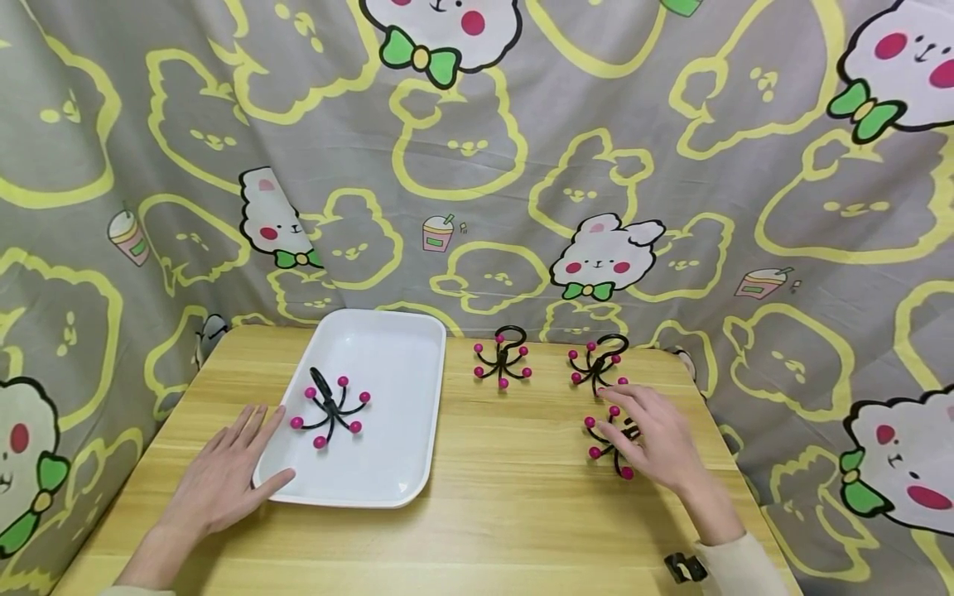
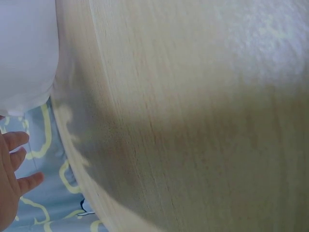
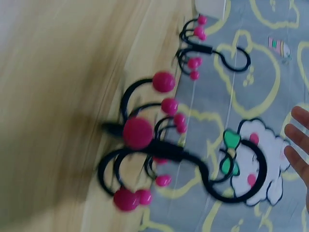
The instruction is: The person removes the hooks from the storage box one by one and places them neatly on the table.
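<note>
A black multi-arm hook [image 1: 331,407] with pink ball tips lies inside the white tray [image 1: 402,372]. My left hand [image 1: 224,476] is at the tray's left edge, fingers straight and thumb spread by the near corner; whether it presses the rim I cannot tell. On the table's right, my right hand [image 1: 656,434] hovers over another such hook [image 1: 613,447], partly covering it. The right wrist view shows this hook [image 3: 169,150] upright, its curved top apart from the extended fingers [image 3: 299,135]. Two more hooks stand behind, one at back right [image 1: 596,368] and one nearer the tray [image 1: 503,356].
The wooden table [image 1: 507,521] carries the tray on its left half. A grey curtain [image 1: 477,273] with yellow outlines and white cartoon animals hangs along the table's back and sides. A small black object [image 1: 684,568] is at the right sleeve.
</note>
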`<act>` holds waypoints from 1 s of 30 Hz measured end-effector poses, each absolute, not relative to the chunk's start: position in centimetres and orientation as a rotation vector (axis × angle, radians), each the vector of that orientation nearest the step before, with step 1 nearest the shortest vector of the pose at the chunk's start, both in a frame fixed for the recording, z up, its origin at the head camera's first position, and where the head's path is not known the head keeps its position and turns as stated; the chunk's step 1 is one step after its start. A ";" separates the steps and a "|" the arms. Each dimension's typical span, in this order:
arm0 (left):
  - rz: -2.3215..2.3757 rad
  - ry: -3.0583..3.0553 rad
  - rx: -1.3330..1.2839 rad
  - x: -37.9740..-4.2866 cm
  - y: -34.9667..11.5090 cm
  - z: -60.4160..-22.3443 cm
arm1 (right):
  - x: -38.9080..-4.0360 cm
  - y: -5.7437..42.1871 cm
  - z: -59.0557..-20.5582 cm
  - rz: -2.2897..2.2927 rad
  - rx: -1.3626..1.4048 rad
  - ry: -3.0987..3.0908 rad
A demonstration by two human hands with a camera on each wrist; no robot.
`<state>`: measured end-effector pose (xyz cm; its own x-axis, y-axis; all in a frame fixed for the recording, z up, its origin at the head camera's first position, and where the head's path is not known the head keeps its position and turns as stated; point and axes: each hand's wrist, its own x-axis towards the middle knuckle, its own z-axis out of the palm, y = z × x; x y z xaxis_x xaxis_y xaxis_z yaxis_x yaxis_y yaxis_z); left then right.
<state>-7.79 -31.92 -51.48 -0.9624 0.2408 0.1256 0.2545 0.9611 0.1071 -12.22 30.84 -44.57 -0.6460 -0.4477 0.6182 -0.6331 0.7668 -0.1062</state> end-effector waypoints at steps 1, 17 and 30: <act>-0.187 -3.000 -0.380 -7.8 -31.9 -51.5 | -12.3 30.4 -44.5 0.420 0.825 -2.378; -0.182 -3.006 -0.375 -7.9 -31.8 -51.7 | -13.5 22.2 -45.4 0.511 1.125 -2.200; -0.188 -2.962 -0.394 -7.7 -32.1 -52.0 | -14.3 17.0 -45.4 0.479 1.302 -2.190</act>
